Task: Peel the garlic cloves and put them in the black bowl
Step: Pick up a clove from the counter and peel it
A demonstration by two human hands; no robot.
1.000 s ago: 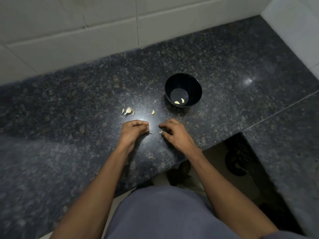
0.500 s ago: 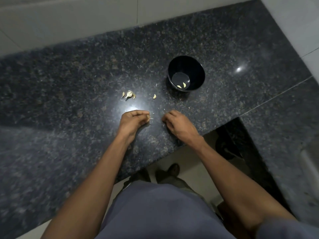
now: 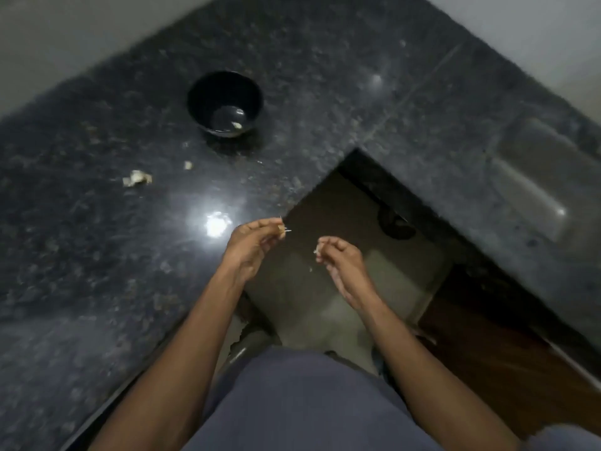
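The black bowl (image 3: 224, 99) stands on the dark granite counter (image 3: 97, 255) with peeled garlic (image 3: 236, 125) at its bottom. A small heap of unpeeled cloves (image 3: 137, 178) and one loose clove (image 3: 188, 165) lie to the bowl's lower left. My left hand (image 3: 252, 244) pinches a garlic clove (image 3: 282, 230) with thin skin sticking out, just past the counter's front edge. My right hand (image 3: 341, 260) pinches a pale scrap of garlic skin (image 3: 318, 250) over the floor gap. The frame is blurred.
The counter turns a corner on the right, where a pale rectangular object (image 3: 540, 177) lies. Between the two counter runs the floor (image 3: 325, 288) shows, with a dark round thing (image 3: 395, 222) under the counter. White tiled wall rises behind.
The view has swung right and down. Both hands have lifted off the counter and pulled back toward me, now held over its edge and the floor gap, a little further apart.
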